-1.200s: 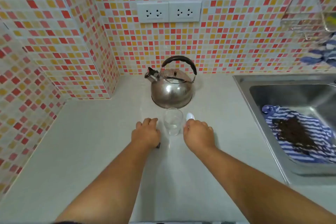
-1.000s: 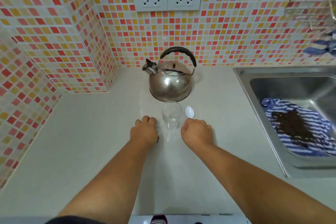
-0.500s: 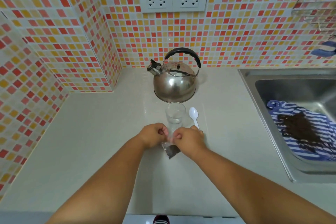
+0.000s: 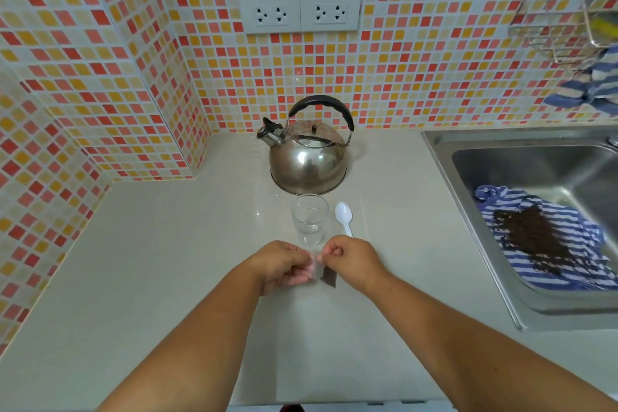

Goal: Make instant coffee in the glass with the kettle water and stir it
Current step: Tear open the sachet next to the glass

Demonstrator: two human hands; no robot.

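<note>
A clear empty glass point(image 4: 309, 218) stands on the white counter point(image 4: 167, 261), just in front of a steel kettle point(image 4: 307, 157) with a black handle. A white plastic spoon point(image 4: 344, 218) lies to the right of the glass. Just in front of the glass, above the counter, my left hand point(image 4: 284, 266) and my right hand point(image 4: 351, 259) pinch a small clear coffee sachet point(image 4: 326, 274) between them. Dark powder fills its lower end. Each hand grips the sachet's top edge with thumb and fingers.
A steel sink point(image 4: 441, 157) lies to the right, with a blue striped cloth point(image 4: 541, 237) carrying dark grounds in it. Mosaic tile walls close off the back and left. Sockets point(image 4: 299, 12) sit above the kettle. A wire rack point(image 4: 561, 20) hangs at the upper right.
My hands left the counter on either side of the glass, came together in front of it and lifted the sachet. The spoon, once under my right hand, now lies uncovered.
</note>
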